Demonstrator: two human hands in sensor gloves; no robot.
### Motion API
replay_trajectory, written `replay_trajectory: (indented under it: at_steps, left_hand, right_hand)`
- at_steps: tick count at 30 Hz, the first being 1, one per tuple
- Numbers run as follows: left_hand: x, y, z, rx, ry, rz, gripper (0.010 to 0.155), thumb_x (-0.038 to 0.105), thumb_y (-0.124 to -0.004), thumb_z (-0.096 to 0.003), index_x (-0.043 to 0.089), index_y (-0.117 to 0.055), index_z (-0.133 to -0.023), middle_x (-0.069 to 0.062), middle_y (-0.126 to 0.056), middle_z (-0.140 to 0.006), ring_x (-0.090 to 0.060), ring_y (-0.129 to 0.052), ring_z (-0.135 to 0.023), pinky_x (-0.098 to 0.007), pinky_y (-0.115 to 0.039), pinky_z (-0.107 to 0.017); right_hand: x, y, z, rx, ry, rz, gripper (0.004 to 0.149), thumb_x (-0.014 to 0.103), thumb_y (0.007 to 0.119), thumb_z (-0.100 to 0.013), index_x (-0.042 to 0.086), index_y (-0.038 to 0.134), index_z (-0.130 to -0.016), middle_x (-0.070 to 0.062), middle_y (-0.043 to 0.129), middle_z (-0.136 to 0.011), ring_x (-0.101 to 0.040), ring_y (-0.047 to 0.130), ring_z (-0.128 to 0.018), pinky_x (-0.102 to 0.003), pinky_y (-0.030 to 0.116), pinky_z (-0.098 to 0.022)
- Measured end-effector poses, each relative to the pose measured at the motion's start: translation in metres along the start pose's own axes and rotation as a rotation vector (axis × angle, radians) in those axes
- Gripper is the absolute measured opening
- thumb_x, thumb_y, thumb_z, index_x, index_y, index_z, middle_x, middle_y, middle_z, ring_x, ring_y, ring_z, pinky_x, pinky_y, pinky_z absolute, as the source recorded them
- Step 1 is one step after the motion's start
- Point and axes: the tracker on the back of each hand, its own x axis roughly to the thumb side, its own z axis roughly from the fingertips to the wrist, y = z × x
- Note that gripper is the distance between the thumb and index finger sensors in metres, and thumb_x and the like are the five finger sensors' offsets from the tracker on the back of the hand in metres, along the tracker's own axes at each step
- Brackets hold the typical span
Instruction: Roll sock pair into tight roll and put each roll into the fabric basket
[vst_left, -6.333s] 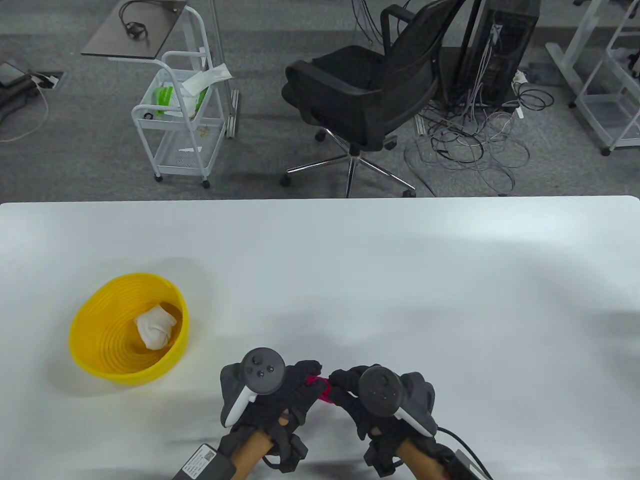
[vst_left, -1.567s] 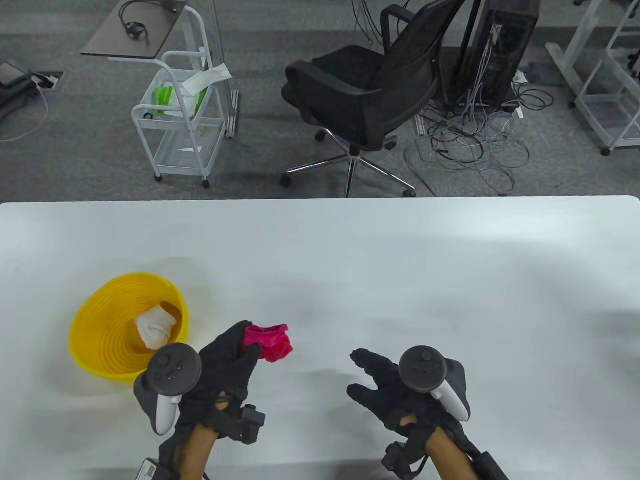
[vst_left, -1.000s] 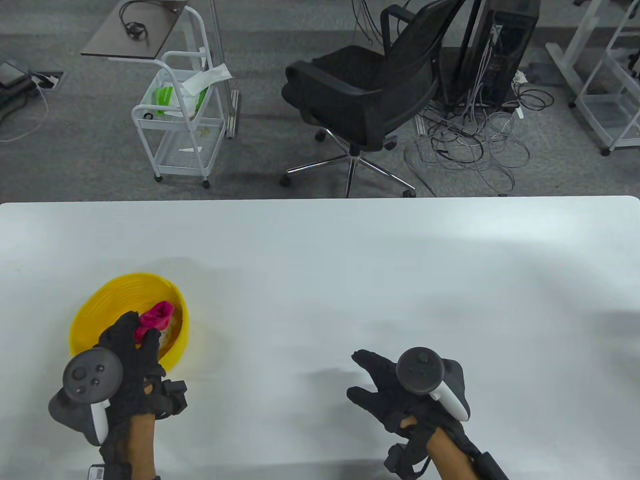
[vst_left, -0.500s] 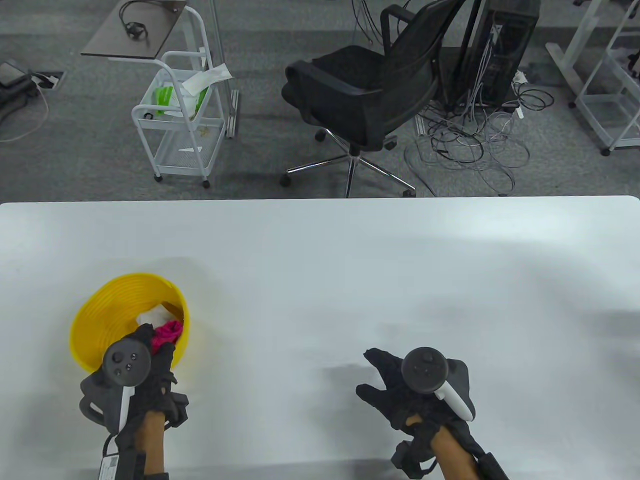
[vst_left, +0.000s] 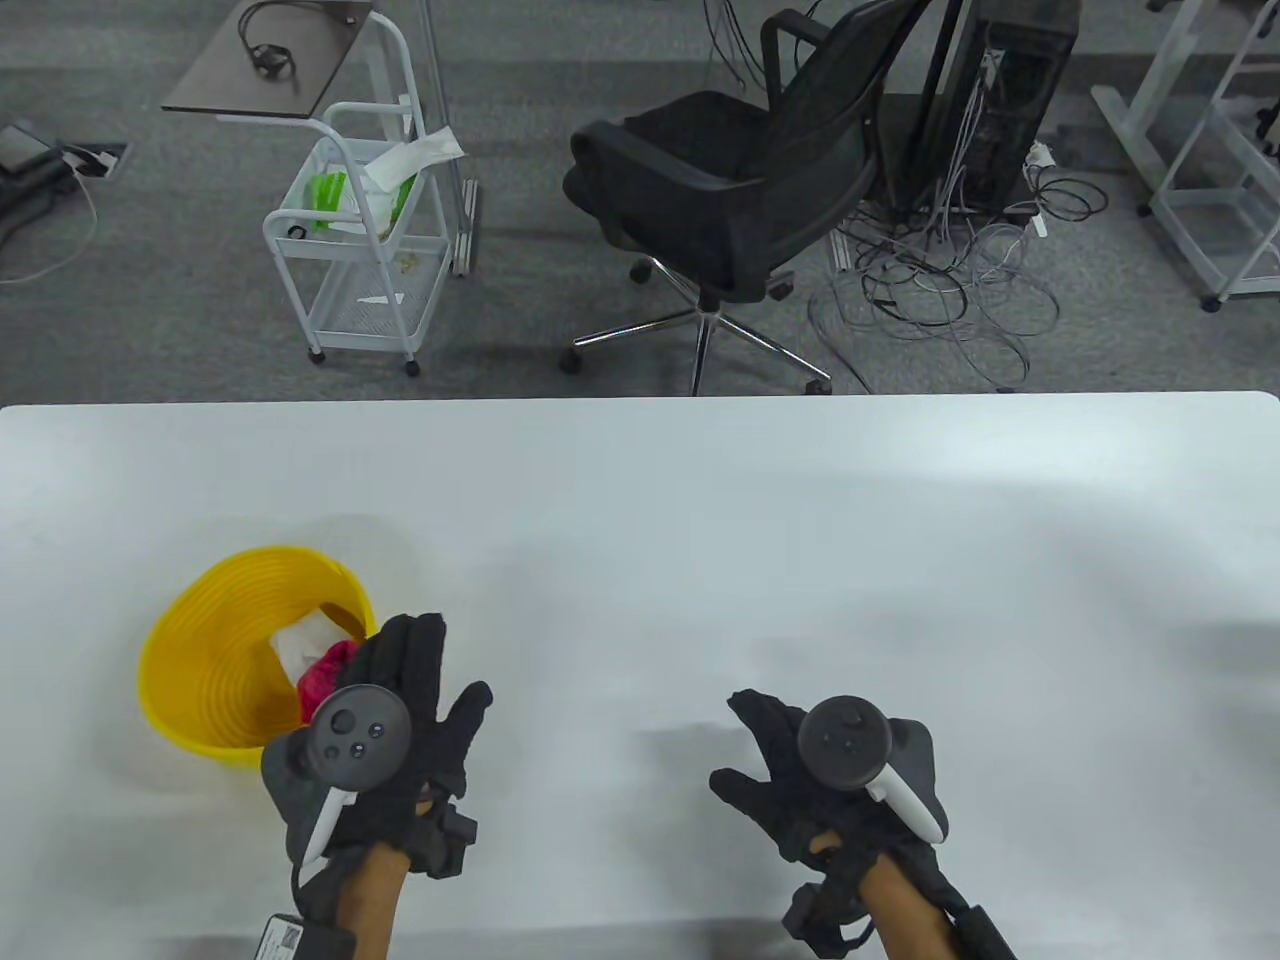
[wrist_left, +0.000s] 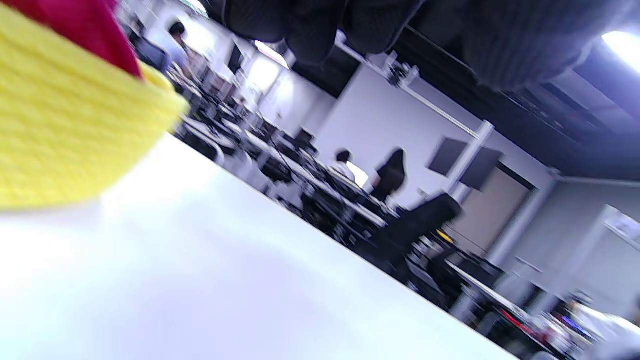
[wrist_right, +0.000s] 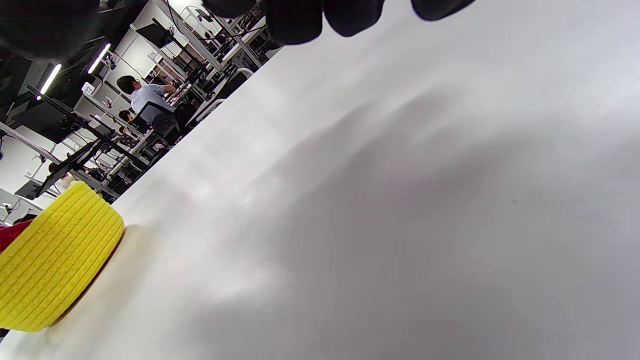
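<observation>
Round yellow ribbed fabric basket (vst_left: 200, 660) sits at the table's (vst_left: 700, 520) left, within easy reach, with a white sock roll (vst_left: 305, 640) and the pink sock roll (vst_left: 325, 675) tucked inside. Left hand (vst_left: 400, 720) hovers just beside the rim, fingers (vst_left: 415, 640) straight, holding nothing. Right hand (vst_left: 800, 770) is idle, fingers spread loose. No readable writing or brands anywhere.

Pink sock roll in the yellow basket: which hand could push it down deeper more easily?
Probably the left hand. It is open right beside the yellow basket, next to the pink sock roll. The right hand rests open farther along the table.
</observation>
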Motion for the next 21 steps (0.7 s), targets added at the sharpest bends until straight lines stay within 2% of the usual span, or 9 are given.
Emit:
replay_trajectory:
  at_steps: [4, 8, 15, 21]
  left_hand:
    - [0.007, -0.018, -0.001, -0.121, -0.05, 0.041, 0.079, 0.065, -0.071, -0.0359, 0.037, -0.046, -0.106, 0.002, -0.044, -0.118, -0.027, -0.043, -0.111, -0.053, -0.033, -0.078]
    - [0.013, -0.041, 0.001, -0.279, -0.062, 0.201, 0.08, 0.065, -0.07, -0.0365, 0.037, -0.042, -0.106, 0.003, -0.037, -0.119, -0.027, -0.035, -0.112, -0.054, -0.028, -0.077]
    - [0.028, -0.065, 0.005, -0.406, -0.099, 0.164, 0.082, 0.067, -0.067, -0.0363, 0.042, -0.031, -0.106, 0.005, -0.024, -0.119, -0.026, -0.023, -0.114, -0.055, -0.021, -0.077]
    - [0.037, -0.077, 0.009, -0.472, -0.118, 0.176, 0.084, 0.068, -0.066, -0.0361, 0.044, -0.024, -0.105, 0.006, -0.019, -0.119, -0.026, -0.019, -0.114, -0.056, -0.018, -0.076]
  right_hand:
    - [0.001, -0.001, 0.001, -0.004, -0.004, -0.004, 0.089, 0.073, 0.066, -0.034, 0.033, 0.033, -0.106, -0.001, 0.041, -0.117, -0.033, 0.041, -0.112, -0.063, 0.044, -0.074]
    - [0.007, -0.001, 0.003, -0.035, -0.026, -0.007, 0.089, 0.074, 0.066, -0.033, 0.035, 0.033, -0.106, 0.0, 0.042, -0.117, -0.032, 0.042, -0.112, -0.063, 0.044, -0.075]
    - [0.011, 0.004, 0.003, -0.019, -0.033, 0.021, 0.09, 0.075, 0.065, -0.033, 0.035, 0.032, -0.106, 0.0, 0.039, -0.118, -0.033, 0.04, -0.112, -0.063, 0.043, -0.074]
    - [0.011, 0.005, 0.003, -0.004, -0.024, 0.028, 0.09, 0.075, 0.064, -0.033, 0.035, 0.031, -0.107, -0.001, 0.039, -0.118, -0.033, 0.039, -0.112, -0.063, 0.043, -0.074]
